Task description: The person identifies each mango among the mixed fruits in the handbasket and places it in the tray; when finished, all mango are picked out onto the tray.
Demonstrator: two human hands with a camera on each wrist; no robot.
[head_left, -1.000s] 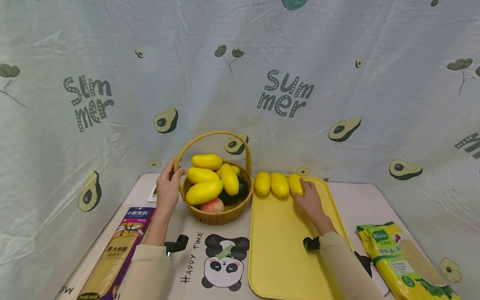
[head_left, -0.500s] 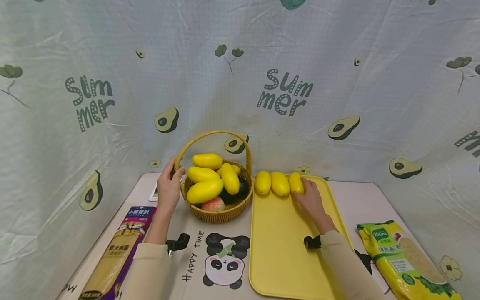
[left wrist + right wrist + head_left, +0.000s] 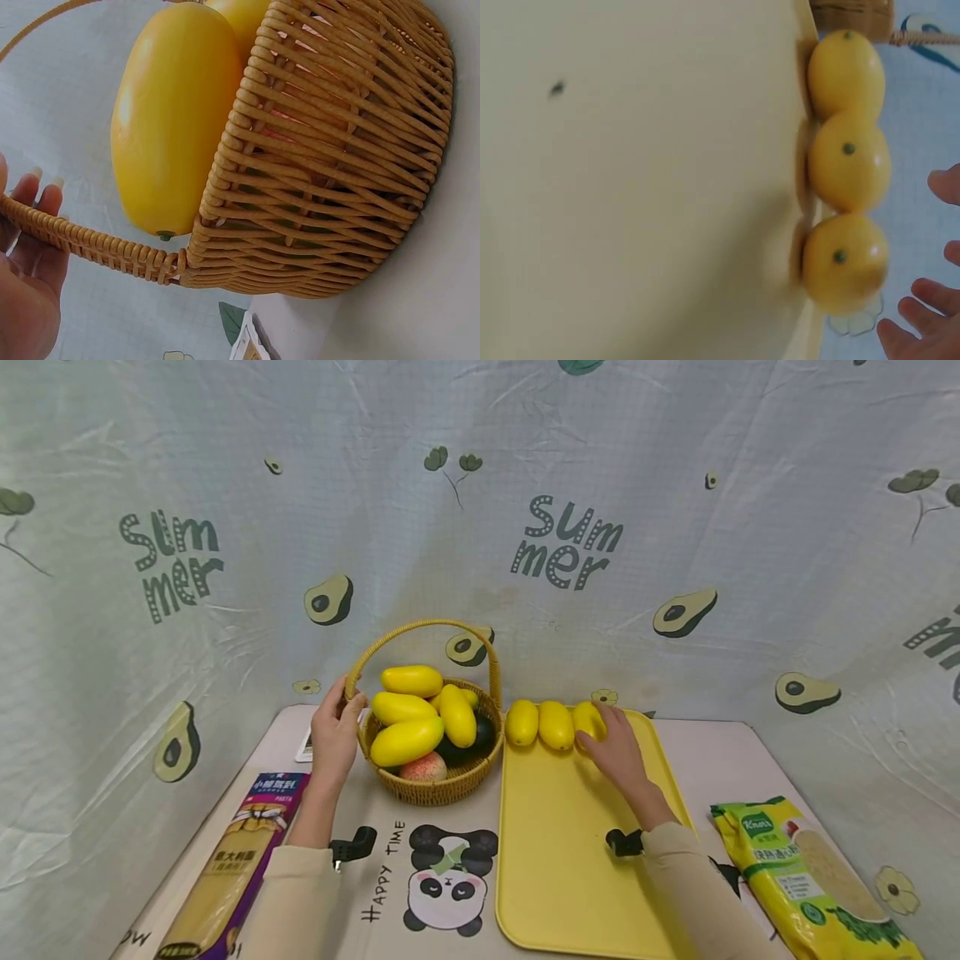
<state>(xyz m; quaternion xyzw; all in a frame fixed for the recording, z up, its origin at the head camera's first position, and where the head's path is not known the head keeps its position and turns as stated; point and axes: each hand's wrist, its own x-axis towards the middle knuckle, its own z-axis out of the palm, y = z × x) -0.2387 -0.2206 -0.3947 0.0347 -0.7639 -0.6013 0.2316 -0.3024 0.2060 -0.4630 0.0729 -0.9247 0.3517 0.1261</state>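
Fruit stems [image 3: 839, 257] show only from wrists; right hand [image 3: 618, 752] splayed, left hand [image 3: 334, 735] gripping handle [image 3: 105, 250].

Head view, one: worn on my head, at the near side of the table [image 3: 375, 810]; faces forward and down, toward the far curtain [image 3: 412, 410]; widest of three, with my left hand [image 3: 335, 735] and right hand [image 3: 618, 756] inside it. Left wrist view, one: from the black wrist camera [image 3: 356, 843] on my left; close on the basket [image 3: 431, 793], picture turned sideways. Right wrist view, one: from its right-hand counterpart [image 3: 624, 843]; near, over the tray [image 3: 570, 827] to three yellow fruits [image 3: 556, 725] at its far end, also sideways. Shared, head and left: basket, left hand. Shared, head and right: tray, fruits, right hand. Shared, both wrists: basket, curtain.
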